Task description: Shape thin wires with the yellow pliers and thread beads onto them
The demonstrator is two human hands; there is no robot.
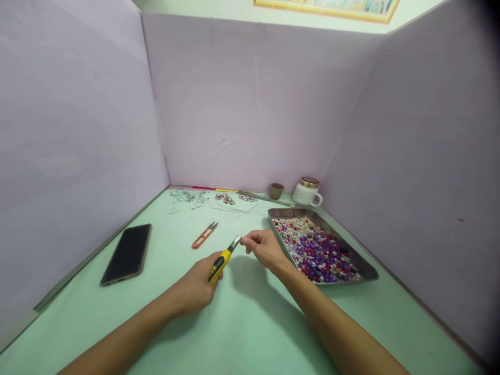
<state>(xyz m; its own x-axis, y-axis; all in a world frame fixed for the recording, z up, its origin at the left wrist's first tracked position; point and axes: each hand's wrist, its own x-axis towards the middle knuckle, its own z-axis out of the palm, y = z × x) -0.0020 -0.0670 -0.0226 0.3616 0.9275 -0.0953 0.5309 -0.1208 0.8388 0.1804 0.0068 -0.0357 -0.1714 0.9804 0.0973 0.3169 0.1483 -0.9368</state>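
Note:
My left hand (199, 284) is closed round yellow-and-black pliers (221, 265), their metal jaws pointing up and right. At the jaws' tip my right hand (265, 247) pinches the end of a thin wire (230, 231), a faint line running away to the upper left. Whatever else sits between those fingertips is too small to make out. Orange-handled thread snips (204, 235) lie just beyond my left hand. To the right of my right hand stands a metal tray (369, 268) of purple, red, white and gold beads (318, 255).
A phone (127, 253) lies at the left. Toward the back are loose wire pieces (189, 197), beaded pieces (225, 199), a small brown cup (276, 191) and a lidded white mug (305, 194). Pale panels (253, 104) wall in the table on three sides.

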